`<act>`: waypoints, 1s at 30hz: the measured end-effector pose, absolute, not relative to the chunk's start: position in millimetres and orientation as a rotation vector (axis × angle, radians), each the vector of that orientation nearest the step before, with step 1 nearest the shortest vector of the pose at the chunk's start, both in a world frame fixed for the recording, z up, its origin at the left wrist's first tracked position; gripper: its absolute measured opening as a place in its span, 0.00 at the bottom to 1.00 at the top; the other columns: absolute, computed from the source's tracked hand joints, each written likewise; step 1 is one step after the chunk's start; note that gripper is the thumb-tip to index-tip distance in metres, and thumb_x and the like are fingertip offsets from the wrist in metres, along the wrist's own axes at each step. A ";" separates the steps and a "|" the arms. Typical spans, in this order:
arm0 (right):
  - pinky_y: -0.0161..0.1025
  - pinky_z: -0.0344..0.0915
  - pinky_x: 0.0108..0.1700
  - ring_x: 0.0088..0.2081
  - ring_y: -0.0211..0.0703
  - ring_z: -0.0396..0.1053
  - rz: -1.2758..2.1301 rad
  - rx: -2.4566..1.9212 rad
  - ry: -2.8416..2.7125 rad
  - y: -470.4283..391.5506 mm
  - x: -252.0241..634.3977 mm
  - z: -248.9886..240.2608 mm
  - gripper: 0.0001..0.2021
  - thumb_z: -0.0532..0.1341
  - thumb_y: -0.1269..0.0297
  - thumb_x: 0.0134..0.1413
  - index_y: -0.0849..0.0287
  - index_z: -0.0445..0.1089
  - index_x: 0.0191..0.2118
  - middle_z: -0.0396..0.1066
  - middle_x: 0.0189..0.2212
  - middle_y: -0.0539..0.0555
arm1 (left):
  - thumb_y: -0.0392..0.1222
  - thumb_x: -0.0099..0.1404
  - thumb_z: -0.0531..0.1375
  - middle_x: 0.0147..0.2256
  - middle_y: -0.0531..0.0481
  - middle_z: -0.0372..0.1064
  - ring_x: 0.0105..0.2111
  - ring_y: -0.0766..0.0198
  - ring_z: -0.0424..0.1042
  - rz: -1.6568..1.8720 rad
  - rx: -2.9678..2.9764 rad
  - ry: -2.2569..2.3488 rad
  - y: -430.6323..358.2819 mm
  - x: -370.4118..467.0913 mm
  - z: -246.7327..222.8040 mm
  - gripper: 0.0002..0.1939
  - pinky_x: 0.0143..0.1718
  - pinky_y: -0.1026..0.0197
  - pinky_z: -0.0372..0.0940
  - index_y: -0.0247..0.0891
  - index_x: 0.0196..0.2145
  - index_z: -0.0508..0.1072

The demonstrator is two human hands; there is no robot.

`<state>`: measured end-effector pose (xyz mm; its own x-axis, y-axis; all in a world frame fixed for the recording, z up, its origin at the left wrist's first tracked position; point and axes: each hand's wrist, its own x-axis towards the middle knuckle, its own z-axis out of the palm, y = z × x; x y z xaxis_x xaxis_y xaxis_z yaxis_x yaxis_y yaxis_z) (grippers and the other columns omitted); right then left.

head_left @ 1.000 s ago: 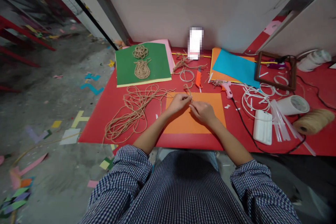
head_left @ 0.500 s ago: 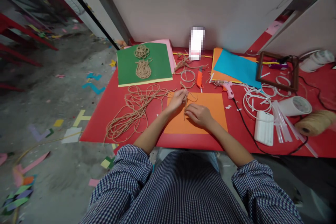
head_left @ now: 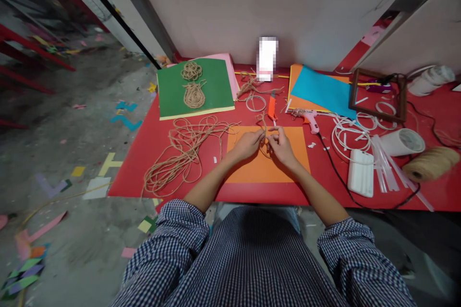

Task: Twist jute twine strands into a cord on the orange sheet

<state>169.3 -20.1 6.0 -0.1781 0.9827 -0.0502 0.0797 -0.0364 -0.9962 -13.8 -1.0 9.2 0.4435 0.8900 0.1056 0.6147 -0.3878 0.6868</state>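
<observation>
Over the orange paper sheet [head_left: 248,170], my left hand [head_left: 249,145] pinches a piece of brown jute twine [head_left: 262,121]. Close beside it, my right hand [head_left: 282,147] has its fingers bent around the same twine, thumb and forefinger near the left fingertips. Part of the twine loops below the fingers and part sticks up above them; the grip itself is partly covered by the fingers. Left of the paper lies a loose tangle of jute twine [head_left: 187,153]. Two coiled twine shapes, a rounded one [head_left: 194,95] and a looped one [head_left: 191,71], rest on a green sheet [head_left: 216,86].
An orange box cutter [head_left: 272,106] and a pink glue gun [head_left: 311,122] lie beyond the paper. To the right are white cord [head_left: 336,141], a white power bank-like box [head_left: 360,172], glue sticks [head_left: 385,168], a twine spool [head_left: 430,164] and a wooden frame [head_left: 378,113]. A pixelated bright screen stands behind.
Both hands have shifted right with the twine. The right hand has turned upward, its fingers rising from the paper to meet the left fingertips. The view has moved slightly.
</observation>
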 end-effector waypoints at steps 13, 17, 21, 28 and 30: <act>0.38 0.57 0.31 0.26 0.41 0.64 0.969 -1.342 -1.769 -11.7 183.0 17.7 0.14 0.58 0.51 0.68 0.56 0.73 0.36 0.69 0.22 0.49 | 0.40 0.76 0.51 0.33 0.43 0.75 0.31 0.56 0.71 0.631 2.103 1.248 0.8 -14.6 7.6 0.11 0.35 0.59 0.56 0.40 0.41 0.72; 0.38 0.58 0.32 0.29 0.45 0.67 1.034 -1.299 -1.843 -12.5 180.9 22.0 0.20 0.59 0.48 0.67 0.58 0.75 0.31 0.73 0.24 0.53 | 0.36 0.72 0.54 0.31 0.45 0.74 0.29 0.56 0.68 0.623 2.067 1.271 -0.6 -15.4 10.1 0.06 0.34 0.59 0.54 0.41 0.39 0.72; 0.38 0.55 0.31 0.26 0.42 0.64 0.964 -1.311 -1.921 -13.2 181.6 22.1 0.21 0.58 0.48 0.68 0.58 0.77 0.32 0.71 0.22 0.51 | 0.36 0.72 0.55 0.29 0.46 0.72 0.28 0.56 0.68 0.622 2.038 1.271 -2.4 -14.7 15.2 0.06 0.35 0.59 0.54 0.41 0.37 0.72; 0.41 0.54 0.36 0.30 0.44 0.66 0.295 -1.268 -2.275 -16.5 185.5 15.2 0.19 0.53 0.56 0.74 0.59 0.77 0.37 0.76 0.29 0.57 | 0.45 0.76 0.53 0.27 0.49 0.69 0.28 0.58 0.67 0.887 1.791 1.408 -0.2 -10.9 11.5 0.11 0.36 0.60 0.55 0.40 0.46 0.73; 0.42 0.56 0.38 0.32 0.47 0.67 0.170 -1.235 -2.328 -17.4 186.2 12.8 0.21 0.51 0.57 0.75 0.60 0.78 0.39 0.77 0.30 0.60 | 0.44 0.73 0.57 0.24 0.53 0.64 0.24 0.61 0.63 0.927 1.609 1.316 -0.1 -8.5 8.9 0.08 0.33 0.61 0.55 0.40 0.44 0.73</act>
<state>186.2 -17.4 12.8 -0.4666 0.8047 0.3670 0.7427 0.5818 -0.3314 -8.5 -0.1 8.9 0.1752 0.9839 0.0347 0.3638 -0.0974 0.9264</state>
